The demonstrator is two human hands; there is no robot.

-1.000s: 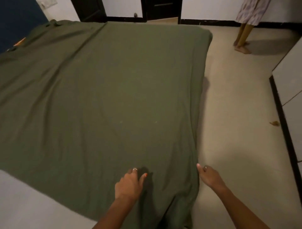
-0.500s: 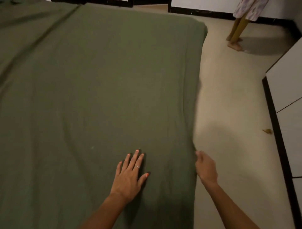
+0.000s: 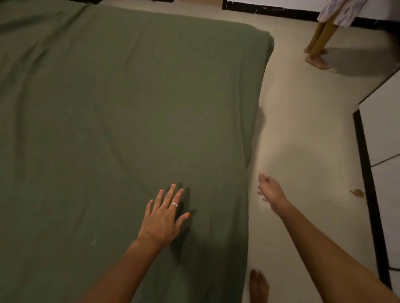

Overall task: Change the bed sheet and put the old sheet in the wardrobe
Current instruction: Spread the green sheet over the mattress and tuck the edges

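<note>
I'm looking at a home bedroom: a wide bed (image 3: 32, 248) under a green sheet (image 3: 129, 108) fills the left and middle of my view. A pale bare floor (image 3: 303, 129) runs along its right side, white wardrobe doors (image 3: 383, 129) with dark trim stand at the right, and a barefoot person (image 3: 320, 43) waits far right.

The room is dim, lit warmly from above. A pale beige floor (image 3: 303, 134) runs along the right side and carries soft shadows. Along the far wall (image 3: 281, 1) runs a black skirting board (image 3: 270, 10). At the right stand white cabinet panels (image 3: 383, 129) on a black base. A small brown scrap (image 3: 357, 192) lies on the floor near that base.
</note>
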